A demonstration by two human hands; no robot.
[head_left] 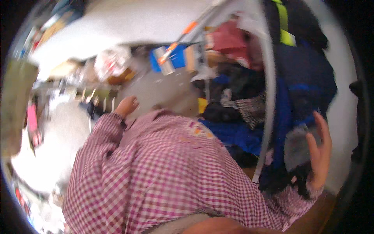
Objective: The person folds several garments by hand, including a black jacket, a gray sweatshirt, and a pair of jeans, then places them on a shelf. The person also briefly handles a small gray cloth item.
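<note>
My left hand (127, 106) hangs beside my checked sleeve, over the grey floor (156, 87). Its fingers look loosely curled in, and nothing shows in them, though the picture is blurred. On the right, my right hand (321, 154) is raised with thumb and fingers spread, holding nothing. Behind that hand hang dark blue garments (306, 78) and a grey cloth (299, 146). Whether the hand touches them I cannot tell. A pink-and-white checked smock (167, 167) covers my body and both arms.
A whitish upright pole (269, 93) stands before a heap of dark clothes (222, 111) and blue fabric (245, 136). Farther off are a blue container (179, 58), a tool with an orange-marked handle (189, 28) and a plastic bag (113, 62). Cluttered shelving (17, 105) lines the left.
</note>
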